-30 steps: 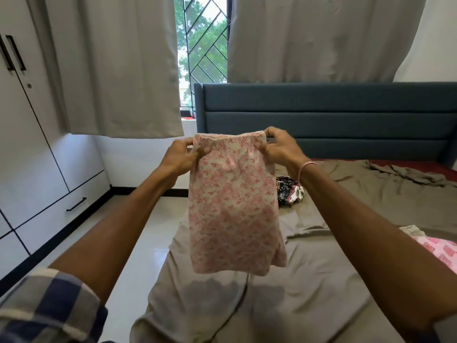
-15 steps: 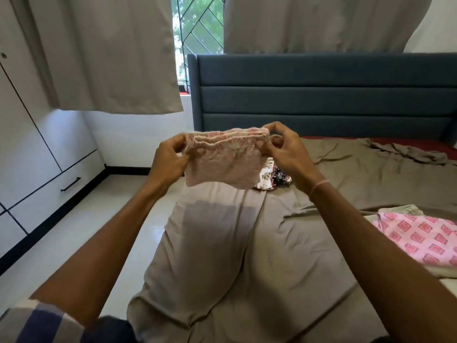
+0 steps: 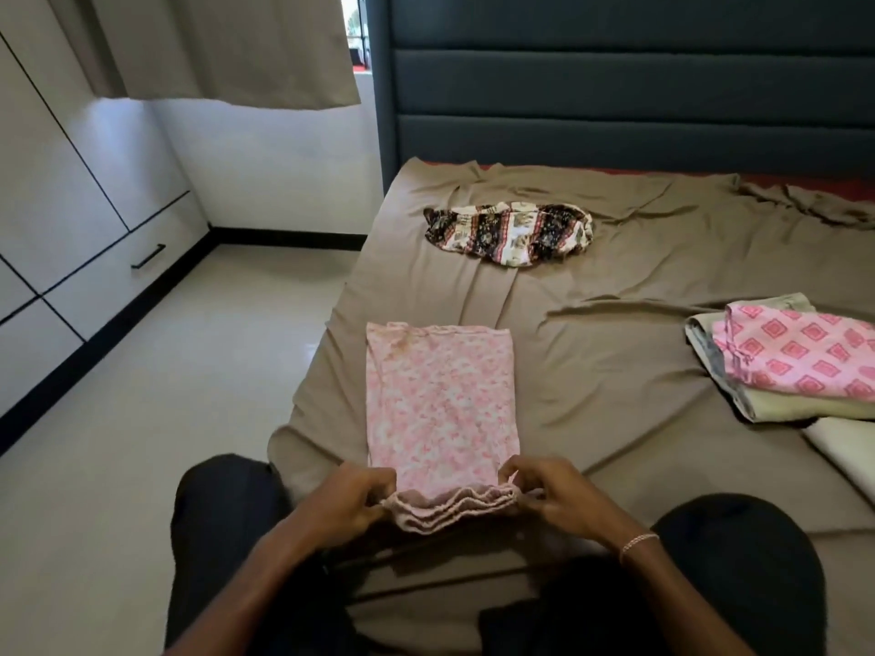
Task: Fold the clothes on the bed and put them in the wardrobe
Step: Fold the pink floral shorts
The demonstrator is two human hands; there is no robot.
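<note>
At the bottom centre of the frame, the left hand (image 3: 352,499) and right hand (image 3: 551,494) pinch the gathered waistband of pink floral shorts (image 3: 440,400) spread flat on the bed (image 3: 592,371); light, limp cloth, probably best gripped at its corners.

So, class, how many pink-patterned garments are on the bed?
2. A pink floral cloth garment lies flat at the near edge; a folded pink diamond-print garment tops the pile at right. More may be out of frame.
</note>
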